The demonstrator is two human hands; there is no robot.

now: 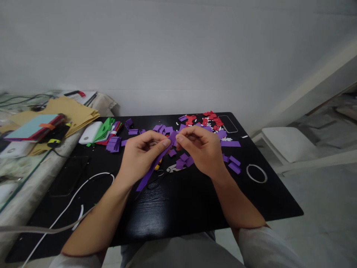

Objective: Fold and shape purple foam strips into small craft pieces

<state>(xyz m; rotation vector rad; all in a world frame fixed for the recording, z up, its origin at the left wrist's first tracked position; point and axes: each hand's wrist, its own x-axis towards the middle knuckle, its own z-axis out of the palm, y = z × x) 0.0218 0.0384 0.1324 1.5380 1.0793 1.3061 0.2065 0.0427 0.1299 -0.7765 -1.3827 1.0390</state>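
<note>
My left hand [143,152] pinches a long purple paper strip [150,172] between thumb and fingers, and its lower end hangs toward the table. Close beside it, my right hand [199,147] has thumb and forefinger closed on the strip's upper end. Beneath the hands lie scissors [175,168], their black handles partly behind the strip. Small purple paper pieces [184,160] are scattered around them. A yellow bit [158,164] shows next to the scissors.
Red and white paper scraps [213,121] lie at the back right. A pale ring [256,174] rests at the right. Green folded paper [105,129] and a purple stack [113,144] sit at the left, with a white cable [83,184] nearer. A white stool [288,144] stands beyond the black table [178,219].
</note>
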